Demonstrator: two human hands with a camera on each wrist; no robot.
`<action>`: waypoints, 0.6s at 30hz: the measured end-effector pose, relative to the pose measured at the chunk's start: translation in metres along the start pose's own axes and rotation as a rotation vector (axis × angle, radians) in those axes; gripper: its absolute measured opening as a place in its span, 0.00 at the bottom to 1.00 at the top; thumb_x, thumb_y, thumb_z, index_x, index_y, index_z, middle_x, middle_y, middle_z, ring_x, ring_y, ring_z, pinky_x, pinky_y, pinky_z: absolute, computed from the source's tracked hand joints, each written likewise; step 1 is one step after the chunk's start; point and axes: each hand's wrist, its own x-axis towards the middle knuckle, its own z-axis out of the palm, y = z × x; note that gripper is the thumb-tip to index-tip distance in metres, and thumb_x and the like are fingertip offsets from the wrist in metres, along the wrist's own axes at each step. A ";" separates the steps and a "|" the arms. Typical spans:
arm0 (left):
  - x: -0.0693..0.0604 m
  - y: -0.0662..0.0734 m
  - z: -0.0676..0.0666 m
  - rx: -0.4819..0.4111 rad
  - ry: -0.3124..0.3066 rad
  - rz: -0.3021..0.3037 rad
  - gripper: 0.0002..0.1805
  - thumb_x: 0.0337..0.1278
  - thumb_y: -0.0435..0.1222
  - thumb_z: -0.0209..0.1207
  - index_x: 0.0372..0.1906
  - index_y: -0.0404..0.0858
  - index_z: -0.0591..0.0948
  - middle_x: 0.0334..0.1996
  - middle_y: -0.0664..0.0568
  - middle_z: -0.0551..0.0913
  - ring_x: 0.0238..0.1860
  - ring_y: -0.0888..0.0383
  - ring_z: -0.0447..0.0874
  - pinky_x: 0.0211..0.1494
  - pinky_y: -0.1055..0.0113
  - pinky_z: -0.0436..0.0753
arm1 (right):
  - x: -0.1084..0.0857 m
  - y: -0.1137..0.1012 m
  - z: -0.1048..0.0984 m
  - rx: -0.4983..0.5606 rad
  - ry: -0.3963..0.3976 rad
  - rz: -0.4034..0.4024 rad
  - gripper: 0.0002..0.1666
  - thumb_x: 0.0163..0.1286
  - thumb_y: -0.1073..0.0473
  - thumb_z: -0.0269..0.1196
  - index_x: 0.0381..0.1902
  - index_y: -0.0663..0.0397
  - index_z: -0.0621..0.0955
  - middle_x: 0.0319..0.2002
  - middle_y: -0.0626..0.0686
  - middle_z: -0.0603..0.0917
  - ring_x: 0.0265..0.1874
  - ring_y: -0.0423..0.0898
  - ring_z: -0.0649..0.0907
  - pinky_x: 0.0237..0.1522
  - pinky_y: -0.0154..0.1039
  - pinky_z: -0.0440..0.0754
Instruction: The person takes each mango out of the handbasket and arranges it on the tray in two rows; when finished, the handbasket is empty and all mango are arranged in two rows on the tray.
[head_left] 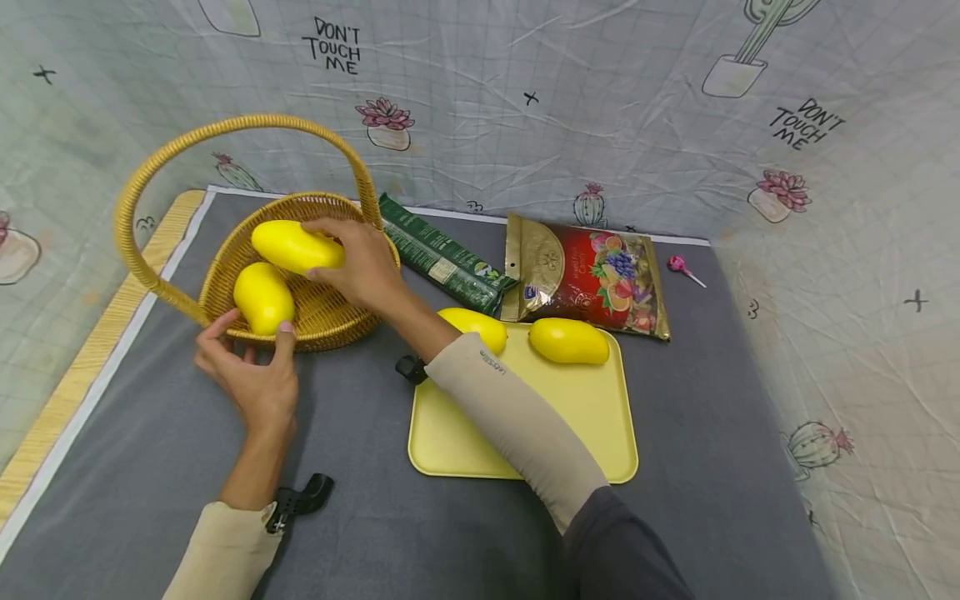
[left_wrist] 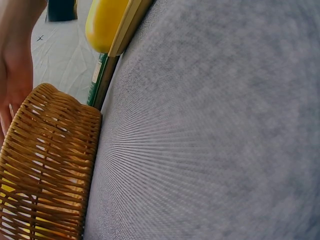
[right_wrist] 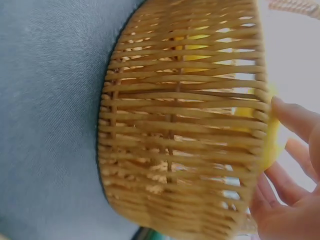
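My right hand (head_left: 367, 262) grips a yellow mango (head_left: 292, 246) by one end, thumb on the near side, above the interior of a woven basket (head_left: 330, 315). A second mango (head_left: 264, 298) lies inside the basket at the near left. At the basket's near rim, my left hand (head_left: 253, 387) holds the edge, its thumb close to that second mango. The right wrist view shows the gripped mango (right_wrist: 271, 145) beyond the wicker wall, with the right hand's fingers around it. In the left wrist view the left hand is out of sight.
A yellow tray (head_left: 585, 425) holds two mangoes, one (head_left: 568, 342) at its far edge and another (head_left: 472, 325) partly behind my right forearm. Behind lie a green packet (head_left: 442, 254), a red and gold candy bag (head_left: 588, 275) and a lollipop (head_left: 677, 264). The basket's tall handle (head_left: 247, 122) arches overhead.
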 end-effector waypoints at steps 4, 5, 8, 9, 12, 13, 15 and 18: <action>0.000 0.000 0.000 -0.002 0.000 -0.003 0.33 0.55 0.41 0.68 0.64 0.56 0.66 0.67 0.58 0.54 0.72 0.58 0.54 0.75 0.58 0.60 | -0.019 0.001 -0.014 0.033 0.027 -0.016 0.36 0.61 0.45 0.71 0.67 0.30 0.74 0.65 0.38 0.78 0.63 0.38 0.76 0.63 0.34 0.72; 0.000 0.000 0.000 -0.001 0.000 -0.004 0.33 0.55 0.41 0.68 0.64 0.56 0.66 0.67 0.58 0.54 0.72 0.58 0.54 0.75 0.58 0.60 | -0.024 0.002 -0.017 0.043 0.032 -0.020 0.36 0.61 0.46 0.71 0.67 0.31 0.74 0.65 0.39 0.78 0.62 0.39 0.77 0.62 0.34 0.72; 0.000 0.000 0.000 0.001 0.002 -0.006 0.33 0.55 0.41 0.68 0.64 0.56 0.66 0.67 0.58 0.54 0.72 0.58 0.54 0.75 0.59 0.60 | -0.040 0.005 -0.027 0.077 0.044 -0.032 0.37 0.60 0.46 0.72 0.67 0.32 0.74 0.64 0.40 0.78 0.62 0.39 0.77 0.60 0.33 0.74; -0.001 0.000 0.001 0.001 0.001 -0.006 0.33 0.55 0.41 0.68 0.64 0.56 0.66 0.67 0.58 0.54 0.72 0.58 0.54 0.75 0.59 0.60 | -0.046 0.007 -0.030 0.087 0.052 -0.036 0.36 0.60 0.47 0.72 0.67 0.32 0.75 0.64 0.40 0.79 0.62 0.39 0.77 0.60 0.33 0.74; -0.001 0.000 0.000 0.001 -0.001 -0.004 0.33 0.55 0.40 0.68 0.64 0.56 0.66 0.66 0.58 0.54 0.72 0.58 0.54 0.75 0.59 0.60 | -0.061 0.010 -0.038 0.112 0.073 -0.057 0.37 0.60 0.47 0.72 0.67 0.32 0.75 0.64 0.40 0.79 0.61 0.39 0.77 0.60 0.35 0.75; -0.001 0.000 0.000 0.000 -0.002 -0.005 0.33 0.55 0.40 0.68 0.64 0.56 0.66 0.66 0.58 0.54 0.72 0.58 0.54 0.75 0.59 0.60 | -0.067 0.012 -0.041 0.121 0.080 -0.064 0.37 0.59 0.47 0.73 0.67 0.32 0.75 0.64 0.40 0.79 0.61 0.38 0.77 0.60 0.35 0.75; -0.001 0.001 0.000 0.003 -0.003 -0.005 0.33 0.55 0.40 0.67 0.64 0.56 0.66 0.66 0.58 0.54 0.72 0.57 0.54 0.75 0.58 0.60 | -0.077 0.015 -0.045 0.131 0.089 -0.076 0.37 0.59 0.47 0.73 0.66 0.33 0.75 0.64 0.40 0.79 0.59 0.38 0.77 0.59 0.37 0.77; -0.001 0.001 0.001 0.004 -0.004 -0.008 0.33 0.56 0.40 0.67 0.64 0.56 0.66 0.67 0.58 0.54 0.72 0.58 0.54 0.75 0.58 0.60 | -0.092 0.019 -0.051 0.135 0.100 -0.093 0.37 0.59 0.48 0.73 0.66 0.33 0.75 0.63 0.40 0.80 0.55 0.37 0.77 0.55 0.36 0.78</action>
